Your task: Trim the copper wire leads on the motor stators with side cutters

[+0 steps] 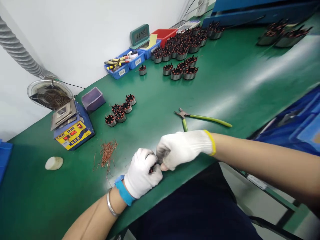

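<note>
My left hand (143,173), in a white glove with a blue band at the wrist, is wrapped round a motor stator (152,168). Only a dark, coppery bit of it shows between the fingers. Right against it, my gloved right hand (183,148) has its fingertips pinched together at the stator; whatever is in the pinch is hidden. Green-handled side cutters (183,114) lie with jaws apart on the table just beyond my right hand. Left of my hands is a loose heap of copper wire offcuts (108,153).
Several stators (120,115) stand beyond the wire, with a larger group (185,43) at the back. A solder pot (72,125) sits at left near a purple bin (93,99) and a whitish round piece (54,163). Blue tool trays (120,71) and a clock (140,34) line the wall.
</note>
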Motion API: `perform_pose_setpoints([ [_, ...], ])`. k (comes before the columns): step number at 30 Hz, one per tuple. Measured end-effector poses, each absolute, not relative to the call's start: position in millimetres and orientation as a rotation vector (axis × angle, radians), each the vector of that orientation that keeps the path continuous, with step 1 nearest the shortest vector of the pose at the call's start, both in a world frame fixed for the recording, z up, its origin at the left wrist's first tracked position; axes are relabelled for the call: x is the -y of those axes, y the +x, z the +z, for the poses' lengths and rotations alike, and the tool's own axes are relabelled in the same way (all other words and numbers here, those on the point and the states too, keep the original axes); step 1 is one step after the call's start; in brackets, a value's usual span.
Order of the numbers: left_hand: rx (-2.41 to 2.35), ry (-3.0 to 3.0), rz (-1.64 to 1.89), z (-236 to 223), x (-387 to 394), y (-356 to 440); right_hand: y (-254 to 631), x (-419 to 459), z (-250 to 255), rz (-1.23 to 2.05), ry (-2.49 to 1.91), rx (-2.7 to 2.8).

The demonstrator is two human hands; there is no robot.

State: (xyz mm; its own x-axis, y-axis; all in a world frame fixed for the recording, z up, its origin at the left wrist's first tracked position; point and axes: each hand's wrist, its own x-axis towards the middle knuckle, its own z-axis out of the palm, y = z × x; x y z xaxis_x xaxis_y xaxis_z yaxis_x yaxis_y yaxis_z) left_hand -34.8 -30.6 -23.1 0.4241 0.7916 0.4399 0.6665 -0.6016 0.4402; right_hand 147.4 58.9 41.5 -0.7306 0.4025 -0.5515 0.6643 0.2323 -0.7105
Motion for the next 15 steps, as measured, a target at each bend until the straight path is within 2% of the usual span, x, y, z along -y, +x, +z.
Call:
perform_pose_setpoints([
  [4, -1.294, 2.477, 0.955, -24.2, 30.1, -33.9, 137.8, -54.4, 22.5, -1.929, 1.086, -2.007],
  [6, -1.296, 2.471, 0.954, -24.6, 30.5, -33.3, 138.0, -49.3, 17.0, -2.022, 1.110, -1.950],
  [12, -1.379, 2.361, 0.909, -24.5, 35.1, -32.2, 138.3, -36.2, 13.4, -1.914, 1.205, -2.100],
  [15, -1.400, 2.095, 0.944, -20.4, 37.5, -36.8, 139.4, -27.1, 11.5, -1.819, 1.291, -2.249],
])
